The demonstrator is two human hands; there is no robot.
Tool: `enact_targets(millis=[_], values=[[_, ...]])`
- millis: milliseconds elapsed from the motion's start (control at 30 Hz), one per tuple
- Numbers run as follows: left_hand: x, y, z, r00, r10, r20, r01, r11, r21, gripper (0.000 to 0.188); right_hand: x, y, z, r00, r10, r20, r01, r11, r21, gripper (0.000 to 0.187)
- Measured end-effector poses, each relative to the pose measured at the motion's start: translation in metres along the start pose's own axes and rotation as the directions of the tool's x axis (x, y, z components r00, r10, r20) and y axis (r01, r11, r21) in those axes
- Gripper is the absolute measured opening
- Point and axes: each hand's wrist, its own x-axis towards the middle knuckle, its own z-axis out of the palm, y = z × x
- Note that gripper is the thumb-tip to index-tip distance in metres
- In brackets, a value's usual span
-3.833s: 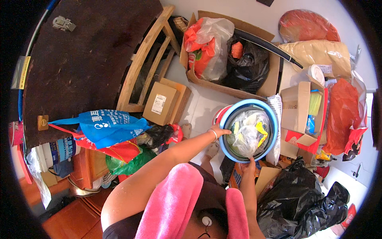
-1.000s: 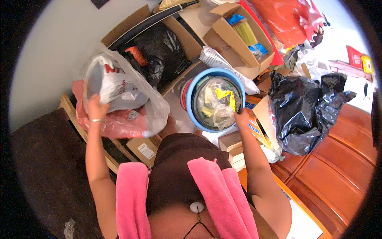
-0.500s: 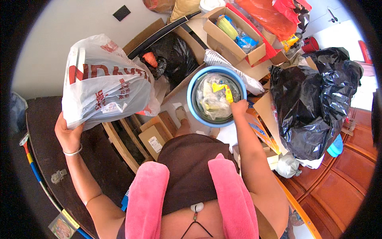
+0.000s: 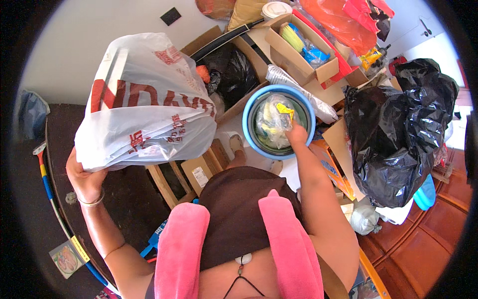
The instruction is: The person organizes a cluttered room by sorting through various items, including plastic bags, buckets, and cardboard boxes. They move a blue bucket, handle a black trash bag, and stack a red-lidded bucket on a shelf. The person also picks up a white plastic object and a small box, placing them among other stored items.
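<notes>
Left hand [image 4: 85,177] has lifted the white plastic bag [image 4: 144,104] higher, grip pinching it; right hand [image 4: 297,134] stays clamped on blue basin [image 4: 249,132].

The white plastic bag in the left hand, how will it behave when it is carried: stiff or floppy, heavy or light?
The white bag is probably floppy: its thin film creases and bulges. It looks full, but the left hand alone holds it high, so it is likely fairly light. It may slip, gripped only at one end.
</notes>
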Motion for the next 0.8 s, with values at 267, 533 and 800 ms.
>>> enact_targets(millis=[267, 533, 800], values=[[0.008, 0.003, 0.017, 0.999, 0.036, 0.001, -0.036, 0.999, 0.021, 0.032, -0.02, 0.019, -0.047, 0.953, -0.016, -0.301, 0.154, 0.885, 0.439, 0.035], [0.019, -0.007, 0.032, 0.981, 0.181, 0.074, -0.19, 0.972, 0.139, 0.026, -0.035, 0.017, -0.046, 0.942, 0.058, -0.332, 0.112, 0.875, 0.471, 0.033], [0.011, -0.021, 0.04, 0.978, 0.177, 0.114, -0.188, 0.978, 0.093, 0.018, -0.047, 0.009, -0.081, 0.948, 0.05, -0.314, 0.171, 0.752, 0.637, 0.03]])
